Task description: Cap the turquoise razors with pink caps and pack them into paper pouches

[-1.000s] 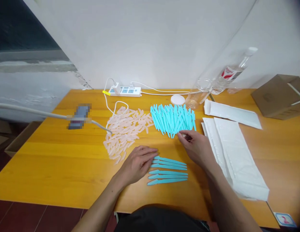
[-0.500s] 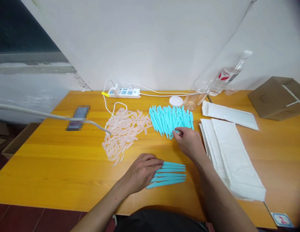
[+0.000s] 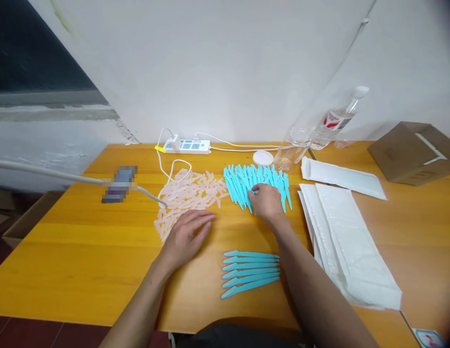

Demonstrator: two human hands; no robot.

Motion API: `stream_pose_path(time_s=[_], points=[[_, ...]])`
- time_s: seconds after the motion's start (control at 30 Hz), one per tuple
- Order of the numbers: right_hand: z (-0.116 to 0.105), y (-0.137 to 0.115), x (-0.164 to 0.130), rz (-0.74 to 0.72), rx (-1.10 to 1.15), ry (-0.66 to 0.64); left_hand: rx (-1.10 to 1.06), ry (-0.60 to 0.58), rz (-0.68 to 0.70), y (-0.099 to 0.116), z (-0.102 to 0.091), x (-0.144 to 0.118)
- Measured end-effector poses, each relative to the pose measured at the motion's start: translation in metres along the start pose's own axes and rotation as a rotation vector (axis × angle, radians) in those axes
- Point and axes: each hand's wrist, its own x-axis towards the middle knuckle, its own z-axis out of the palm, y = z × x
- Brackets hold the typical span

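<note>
A heap of turquoise plastic handles [image 3: 247,181] lies at the back middle of the orange table [image 3: 83,241]. My right hand [image 3: 267,201] rests on the heap's near edge, fingers curled among the pieces. Left of that heap spreads a pile of pale pink plastic caps [image 3: 190,193]. My left hand [image 3: 185,238] lies flat at the pink pile's near edge, fingers spread, holding nothing. Several turquoise handles [image 3: 250,272] are laid side by side in a neat row near the front edge, between my forearms.
White padded envelopes [image 3: 350,241] are stacked at the right, another envelope [image 3: 341,174] behind them. A cardboard box [image 3: 410,152], a clear bottle [image 3: 336,121], a white lid [image 3: 263,157], a power strip [image 3: 187,145] and a blurred item on a cable [image 3: 119,183] also stand here.
My left hand left the row of handles and moved up-left to the pink pile. My right hand slid left onto the turquoise heap.
</note>
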Motion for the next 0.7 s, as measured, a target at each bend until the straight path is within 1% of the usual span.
stream_pose_path(time_s=[0.1,0.17,0.23,0.33,0.47,0.57,0.7], points=[[-0.001,0.004,0.005,0.025,0.025,-0.012,0.059,0.030,-0.107,-0.016,-0.005,0.009],[-0.001,0.006,0.009,0.030,0.039,-0.022,0.122,0.018,-0.142,-0.023,-0.006,0.015],[-0.001,0.007,0.013,0.030,0.050,-0.032,0.195,-0.049,-0.122,-0.027,-0.006,0.022],[-0.002,0.006,0.016,0.035,0.060,-0.040,0.290,-0.174,-0.043,-0.029,-0.007,0.030],[-0.002,0.003,0.018,0.040,0.071,-0.033,0.383,-0.271,0.021,-0.026,-0.008,0.038],[-0.002,0.002,0.020,0.041,0.097,-0.057,0.359,-0.305,0.041,-0.023,-0.009,0.041],[-0.010,0.001,0.022,0.032,0.145,-0.085,0.250,-0.293,0.023,-0.016,-0.009,0.043]])
